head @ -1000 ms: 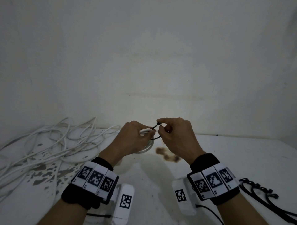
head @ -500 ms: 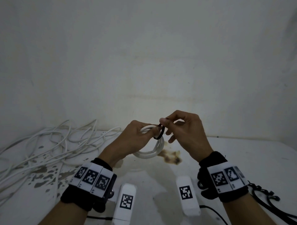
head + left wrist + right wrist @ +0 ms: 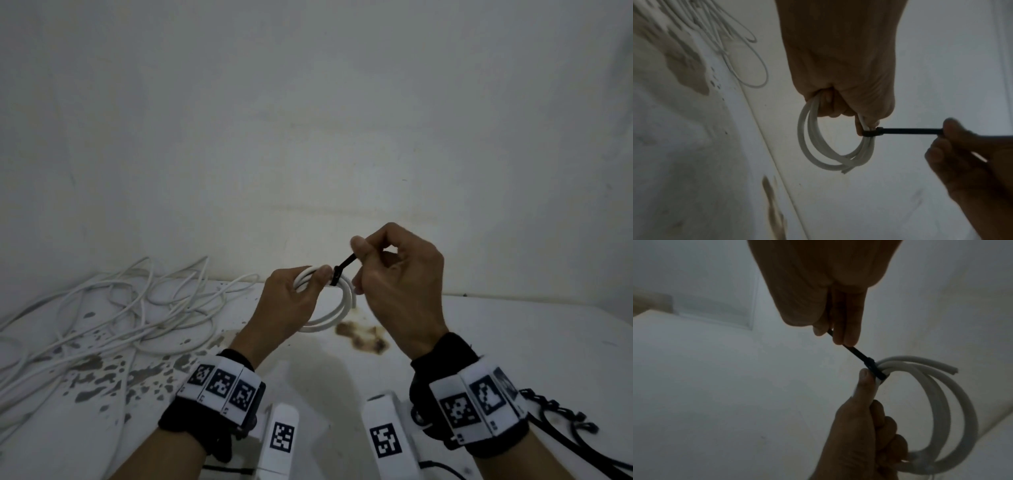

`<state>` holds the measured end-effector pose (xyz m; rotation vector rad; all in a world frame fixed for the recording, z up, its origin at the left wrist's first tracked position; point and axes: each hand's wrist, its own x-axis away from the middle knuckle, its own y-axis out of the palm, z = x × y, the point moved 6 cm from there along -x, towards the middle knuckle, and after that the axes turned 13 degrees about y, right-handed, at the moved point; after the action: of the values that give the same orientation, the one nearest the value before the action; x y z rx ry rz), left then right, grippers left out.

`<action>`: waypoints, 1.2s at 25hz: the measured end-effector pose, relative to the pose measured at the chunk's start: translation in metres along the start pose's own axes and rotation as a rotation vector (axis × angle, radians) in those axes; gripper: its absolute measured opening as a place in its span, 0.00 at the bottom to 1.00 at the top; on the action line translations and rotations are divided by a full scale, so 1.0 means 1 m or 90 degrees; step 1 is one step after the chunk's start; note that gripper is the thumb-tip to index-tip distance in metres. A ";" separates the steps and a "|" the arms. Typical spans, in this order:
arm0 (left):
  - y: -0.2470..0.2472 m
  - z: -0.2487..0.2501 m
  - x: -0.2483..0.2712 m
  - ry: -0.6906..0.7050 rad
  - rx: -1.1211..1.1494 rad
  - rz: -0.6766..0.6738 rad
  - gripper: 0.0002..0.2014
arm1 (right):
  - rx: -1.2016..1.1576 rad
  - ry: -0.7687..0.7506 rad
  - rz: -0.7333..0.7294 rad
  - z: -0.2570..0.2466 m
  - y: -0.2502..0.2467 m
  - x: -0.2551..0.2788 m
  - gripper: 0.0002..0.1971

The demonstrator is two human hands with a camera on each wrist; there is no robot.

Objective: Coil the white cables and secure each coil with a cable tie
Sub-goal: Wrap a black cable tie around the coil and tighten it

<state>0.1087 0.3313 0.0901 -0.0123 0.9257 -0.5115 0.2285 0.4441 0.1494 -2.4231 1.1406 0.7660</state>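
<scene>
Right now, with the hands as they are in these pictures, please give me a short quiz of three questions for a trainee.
1. True or false: the black cable tie is already wrapped around the white coil.
2. Which hand pulls the tie's tail? A. left hand B. right hand
3. Fill in: the loose white cables lie on the table to the person's ____.

Key: 1 true; 2 B; 3 left.

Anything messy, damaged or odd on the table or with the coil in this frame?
The table has a brown stain below the hands and dark chipped-looking patches on the left under the loose white cables. The coil itself looks neat, with the cable tie cinched round it. Nothing seems spilled or broken.
</scene>
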 end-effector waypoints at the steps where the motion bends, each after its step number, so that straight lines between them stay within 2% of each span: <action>1: -0.003 0.001 0.000 0.017 -0.024 0.020 0.16 | 0.005 -0.021 -0.015 -0.003 0.005 0.005 0.13; 4: -0.017 -0.003 0.001 0.025 -0.072 0.065 0.13 | 0.044 -0.080 -0.088 -0.005 0.023 0.022 0.13; 6: -0.024 -0.004 0.000 0.031 -0.085 0.061 0.13 | 0.078 -0.048 -0.139 -0.004 0.032 0.029 0.14; 7: -0.027 -0.005 -0.001 0.036 -0.089 0.056 0.12 | 0.062 0.021 -0.157 -0.002 0.031 0.024 0.14; 9: -0.031 -0.005 -0.005 0.051 -0.101 0.035 0.10 | -0.045 0.246 -0.195 0.008 0.023 0.011 0.11; 11: -0.026 -0.002 -0.007 0.083 -0.124 0.003 0.13 | -0.078 0.447 -0.281 0.021 0.019 0.008 0.16; 12: -0.022 0.001 -0.008 0.099 -0.134 -0.010 0.14 | -0.058 0.490 -0.328 0.027 0.020 0.011 0.18; 14: -0.016 0.009 -0.009 0.112 -0.144 -0.018 0.15 | -0.062 0.516 -0.382 0.036 0.027 0.016 0.17; 17: -0.016 0.012 -0.009 0.058 -0.135 -0.002 0.21 | -0.200 0.623 -0.402 0.049 0.035 0.022 0.12; 18: -0.017 0.012 -0.008 0.034 -0.142 0.001 0.25 | -0.257 0.672 -0.410 0.051 0.036 0.022 0.12; 20: -0.017 0.015 -0.007 0.024 -0.168 0.002 0.27 | -0.362 0.746 -0.428 0.051 0.039 0.025 0.12; 23: -0.015 0.018 -0.008 0.062 -0.157 0.000 0.21 | -0.402 0.762 -0.408 0.053 0.042 0.025 0.15; 30: -0.017 0.016 -0.012 0.083 -0.144 0.007 0.19 | -0.385 0.739 -0.280 0.044 0.042 0.031 0.18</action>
<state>0.1080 0.3181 0.1122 -0.1813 1.1070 -0.3988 0.1979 0.4232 0.0926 -3.5642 0.5952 -0.6590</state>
